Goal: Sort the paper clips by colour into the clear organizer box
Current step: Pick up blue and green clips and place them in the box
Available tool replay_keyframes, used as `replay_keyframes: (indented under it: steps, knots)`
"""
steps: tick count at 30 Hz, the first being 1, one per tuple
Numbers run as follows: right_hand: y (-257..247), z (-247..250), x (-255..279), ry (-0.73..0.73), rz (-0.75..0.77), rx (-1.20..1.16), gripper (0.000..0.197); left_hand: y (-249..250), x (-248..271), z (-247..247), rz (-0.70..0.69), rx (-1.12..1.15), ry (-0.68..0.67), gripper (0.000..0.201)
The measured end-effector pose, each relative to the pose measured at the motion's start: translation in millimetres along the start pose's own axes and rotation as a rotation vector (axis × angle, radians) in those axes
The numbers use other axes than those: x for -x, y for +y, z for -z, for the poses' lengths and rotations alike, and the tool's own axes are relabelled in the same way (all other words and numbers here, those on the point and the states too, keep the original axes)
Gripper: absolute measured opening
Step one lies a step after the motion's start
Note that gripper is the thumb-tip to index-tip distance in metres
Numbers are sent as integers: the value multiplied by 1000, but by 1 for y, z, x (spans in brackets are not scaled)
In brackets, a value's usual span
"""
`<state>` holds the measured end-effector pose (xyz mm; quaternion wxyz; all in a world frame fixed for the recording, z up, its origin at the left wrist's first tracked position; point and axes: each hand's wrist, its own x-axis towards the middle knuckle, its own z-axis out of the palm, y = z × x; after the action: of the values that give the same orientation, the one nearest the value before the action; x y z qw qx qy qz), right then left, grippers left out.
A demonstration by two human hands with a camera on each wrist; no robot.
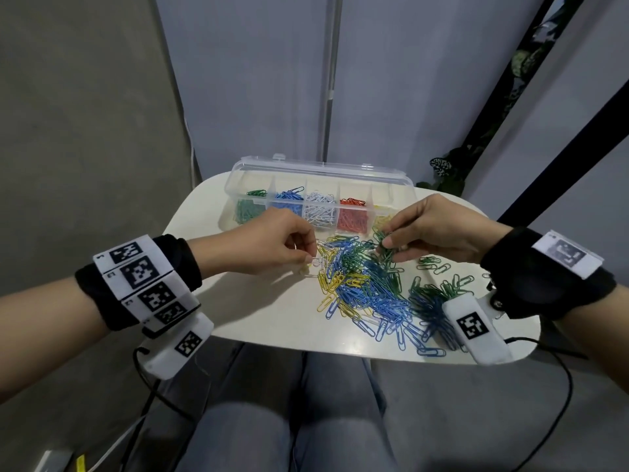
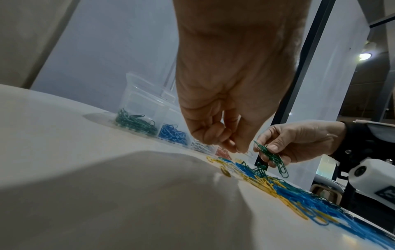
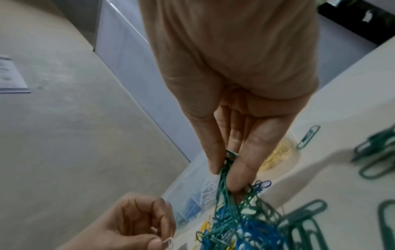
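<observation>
Black wristbands [image 1: 136, 284] carry white checkered marker tags, white camera blocks [image 1: 476, 328] with black cables; grey trousers [image 1: 272, 420].

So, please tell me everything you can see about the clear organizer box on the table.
The clear organizer box looks like transparent plastic, long and low, with its lid open and standing behind it. It sits at the far edge of the white table. Dividers make a row of compartments: green, blue, white, red, then yellow clips, left to right. No hand touches it; the right hand covers part of the yellow end.
</observation>
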<state>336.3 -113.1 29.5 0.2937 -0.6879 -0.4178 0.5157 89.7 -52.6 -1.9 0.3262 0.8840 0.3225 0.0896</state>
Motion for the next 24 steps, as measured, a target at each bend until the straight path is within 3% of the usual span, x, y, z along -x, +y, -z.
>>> replay_keyframes:
  steps: [5, 14, 19, 24]
  knots:
    - [0, -3, 0, -29, -57, -133, 15, -3, 2, 6, 10, 36, 49, 12]
    - [-3, -12, 0, -27, -55, -123, 13, -12, 0, 57, 138, 255, 416, 2]
    - [-3, -17, 0, -39, -57, -115, 14, 2, -26, 61, 123, 253, 414, 7]
    - [-9, -18, 6, -38, -45, -137, 14, 16, -68, 55, 144, 84, 374, 13]
